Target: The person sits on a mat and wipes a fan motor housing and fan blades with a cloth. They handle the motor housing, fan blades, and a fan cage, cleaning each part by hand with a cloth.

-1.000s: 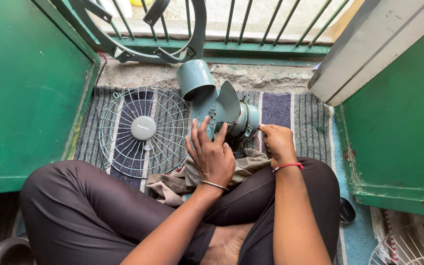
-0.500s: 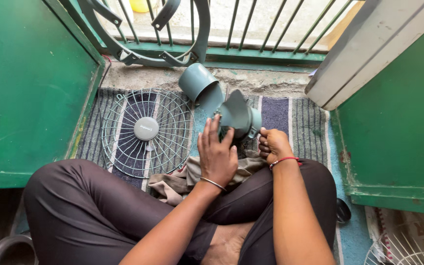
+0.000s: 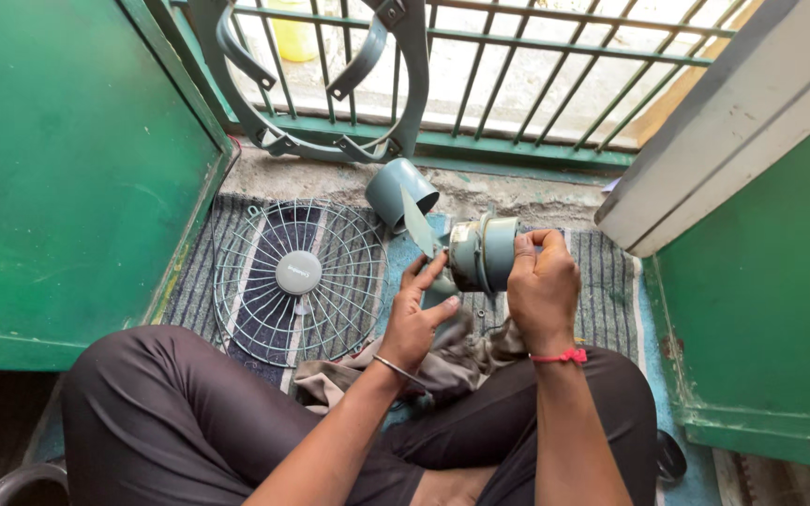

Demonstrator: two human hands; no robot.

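A: Head view. What do the hands hold?

B: The right hand (image 3: pixel 543 289) is wrapped over the back of the fan motor (image 3: pixel 486 253), fingers closed on its housing, lifting it clear of the rug (image 3: pixel 602 281). The left hand (image 3: pixel 416 319) has its fingers pinched around a blade (image 3: pixel 420 225) near the hub.

A: Which step does this appear to be?

B: Judging from the grips, the blade is being worked at the shaft while the motor is braced. A further move would call for a steady right-hand hold and a firm grip close to the hub, since the blade edge is thin.

A: How does the motor look?

B: Grey-green, squat and round, with a raised rim at mid-body; it lies on its side, shaft pointing left. Only one blade shows clearly.

A: And around it?

B: A wire guard (image 3: pixel 297 276) lies flat on the rug to the left, a grey-green cup-shaped cover (image 3: pixel 399 192) behind the blade, a cloth (image 3: pixel 442 361) under the hands, and a ring frame (image 3: pixel 330 84) leans on the railing (image 3: pixel 536 75).
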